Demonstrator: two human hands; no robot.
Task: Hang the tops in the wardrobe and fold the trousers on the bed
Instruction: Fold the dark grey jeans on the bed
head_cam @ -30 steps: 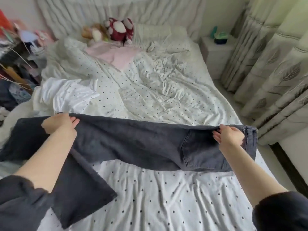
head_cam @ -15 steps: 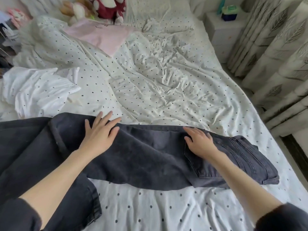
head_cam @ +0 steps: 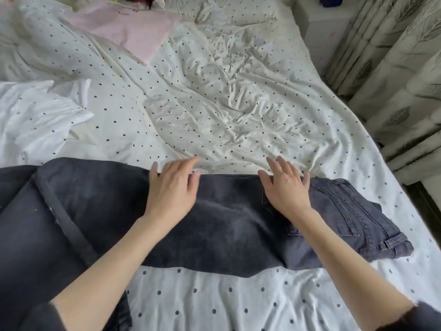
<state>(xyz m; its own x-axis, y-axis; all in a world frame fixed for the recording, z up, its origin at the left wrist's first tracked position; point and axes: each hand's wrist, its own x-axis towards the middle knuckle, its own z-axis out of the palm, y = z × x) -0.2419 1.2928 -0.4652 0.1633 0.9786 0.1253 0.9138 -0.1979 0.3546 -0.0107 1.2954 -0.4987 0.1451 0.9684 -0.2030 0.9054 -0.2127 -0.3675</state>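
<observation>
Smoothing the dark jeans flat across the near bed before folding.

I'd press outward from the middle so both legs stack evenly, then fold at the knee. My 2 hands lie flat, grasping nothing: left hand mid-leg, right hand by the back pocket, fingertips reaching the far edge; white top and pink top wait beyond.

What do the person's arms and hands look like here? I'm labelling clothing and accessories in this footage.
Both forearms are bare, with dark sleeves pushed up near the elbows; the cuffs look soft and slightly fuzzy at the frame's bottom corners. The left hand and right hand wear no gloves, and no rings, watch or bracelet can be seen. Nails look short and unpainted.
</observation>
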